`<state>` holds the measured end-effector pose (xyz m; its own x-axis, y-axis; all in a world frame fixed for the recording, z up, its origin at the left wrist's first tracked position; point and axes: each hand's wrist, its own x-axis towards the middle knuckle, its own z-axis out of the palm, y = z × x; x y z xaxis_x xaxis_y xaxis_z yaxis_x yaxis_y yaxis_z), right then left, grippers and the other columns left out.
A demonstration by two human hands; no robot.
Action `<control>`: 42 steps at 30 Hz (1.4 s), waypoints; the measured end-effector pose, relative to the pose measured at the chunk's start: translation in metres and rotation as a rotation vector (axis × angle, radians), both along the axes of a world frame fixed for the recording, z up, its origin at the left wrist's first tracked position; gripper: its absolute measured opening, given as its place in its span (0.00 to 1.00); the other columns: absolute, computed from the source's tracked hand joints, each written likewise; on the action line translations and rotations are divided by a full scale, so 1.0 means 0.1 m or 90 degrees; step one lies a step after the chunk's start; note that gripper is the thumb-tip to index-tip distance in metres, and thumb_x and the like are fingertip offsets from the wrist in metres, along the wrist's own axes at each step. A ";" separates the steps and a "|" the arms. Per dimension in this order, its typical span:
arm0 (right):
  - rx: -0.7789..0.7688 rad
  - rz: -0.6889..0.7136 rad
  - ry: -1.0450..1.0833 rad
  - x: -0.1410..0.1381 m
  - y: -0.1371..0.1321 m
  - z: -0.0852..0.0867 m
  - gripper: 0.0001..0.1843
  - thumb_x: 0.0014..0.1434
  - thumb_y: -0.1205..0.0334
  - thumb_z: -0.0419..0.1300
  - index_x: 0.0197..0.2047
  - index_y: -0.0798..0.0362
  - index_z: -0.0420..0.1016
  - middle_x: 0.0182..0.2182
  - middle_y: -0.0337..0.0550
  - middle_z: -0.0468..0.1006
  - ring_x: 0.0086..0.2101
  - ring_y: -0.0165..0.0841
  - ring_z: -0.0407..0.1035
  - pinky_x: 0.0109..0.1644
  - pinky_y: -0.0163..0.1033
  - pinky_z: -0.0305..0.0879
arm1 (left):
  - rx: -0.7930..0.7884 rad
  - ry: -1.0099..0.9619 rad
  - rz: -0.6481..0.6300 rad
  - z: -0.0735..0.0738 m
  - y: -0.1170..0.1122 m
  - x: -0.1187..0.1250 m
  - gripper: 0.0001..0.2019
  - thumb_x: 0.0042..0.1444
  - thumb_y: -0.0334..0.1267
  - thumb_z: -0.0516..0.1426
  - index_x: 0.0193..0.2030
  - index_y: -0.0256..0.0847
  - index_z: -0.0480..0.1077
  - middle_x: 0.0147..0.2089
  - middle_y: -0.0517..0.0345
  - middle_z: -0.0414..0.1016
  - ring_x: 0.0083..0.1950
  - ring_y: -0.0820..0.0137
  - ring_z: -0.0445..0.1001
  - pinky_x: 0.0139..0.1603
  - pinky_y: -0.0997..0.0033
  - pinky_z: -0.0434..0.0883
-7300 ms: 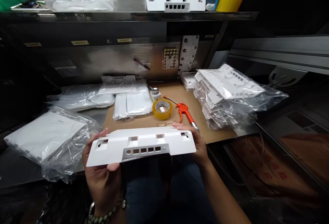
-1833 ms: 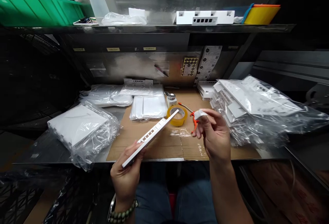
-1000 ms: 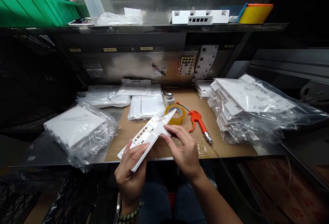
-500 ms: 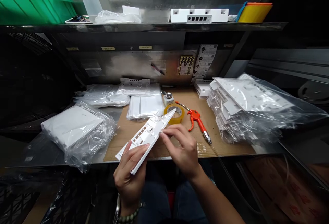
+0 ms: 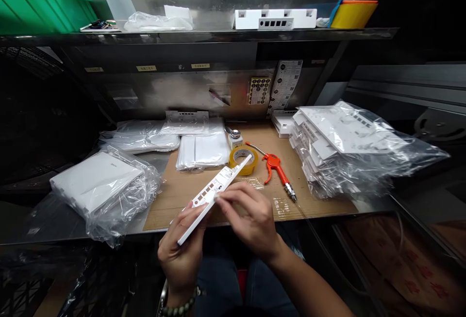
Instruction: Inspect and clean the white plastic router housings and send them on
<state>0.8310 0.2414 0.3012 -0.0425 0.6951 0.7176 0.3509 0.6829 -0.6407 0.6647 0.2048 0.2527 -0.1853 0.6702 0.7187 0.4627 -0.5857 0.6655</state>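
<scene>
My left hand (image 5: pixel 182 254) grips the near end of a long white plastic panel (image 5: pixel 214 191) with a row of rectangular cut-outs, holding it edge-up and tilted toward the far right. My right hand (image 5: pixel 251 217) rests against the panel's middle, with its fingers curled and the fingertips pinching at its edge. The panel's far tip hangs over a yellow tape roll (image 5: pixel 243 159). An orange air blow gun (image 5: pixel 274 166) lies on the cardboard mat (image 5: pixel 182 191) just to the right.
Bagged white panels are stacked at the right (image 5: pixel 349 142) and at the left (image 5: pixel 98 186). Flat clear bags (image 5: pixel 204 149) and a small dispenser bottle (image 5: pixel 235 137) lie at the back. A shelf above holds a green bin (image 5: pixel 40 8), another white panel (image 5: pixel 274 18) and a yellow container (image 5: pixel 351 13).
The panel has turned from showing its inner face to nearly edge-on. My right hand has slid down along it toward my left hand. The view has shifted slightly.
</scene>
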 end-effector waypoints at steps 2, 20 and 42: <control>-0.011 -0.063 0.016 0.04 0.05 0.00 0.05 0.66 0.69 0.63 0.41 0.50 0.81 0.36 0.44 0.81 0.37 0.35 0.77 0.45 0.42 0.75 | -0.004 0.005 0.007 0.00 0.00 -0.01 0.20 0.55 0.21 0.66 0.50 0.48 0.81 0.47 0.63 0.84 0.50 0.65 0.82 0.61 0.63 0.76; -0.296 -0.060 0.426 0.84 0.47 0.02 0.19 0.62 0.44 0.67 0.45 0.50 0.74 0.33 0.38 0.80 0.23 0.28 0.72 0.24 0.33 0.69 | -0.188 -0.229 -0.033 0.05 0.01 -0.06 0.07 0.55 0.33 0.70 0.42 0.45 0.83 0.45 0.57 0.86 0.50 0.61 0.84 0.55 0.67 0.80; -0.201 -0.140 0.249 0.89 0.16 -0.33 0.16 0.66 0.48 0.64 0.49 0.50 0.72 0.30 0.37 0.76 0.27 0.32 0.71 0.35 0.39 0.66 | -0.455 -0.644 -0.441 0.42 0.45 -0.13 0.27 0.63 0.59 0.53 0.51 0.38 0.79 0.56 0.42 0.82 0.69 0.45 0.70 0.70 0.39 0.65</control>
<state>0.9198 0.2572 0.2684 0.3563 0.8416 0.4060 0.1582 0.3739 -0.9139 0.6520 0.2500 0.2947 0.1034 0.9934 -0.0504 -0.6222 0.1041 0.7759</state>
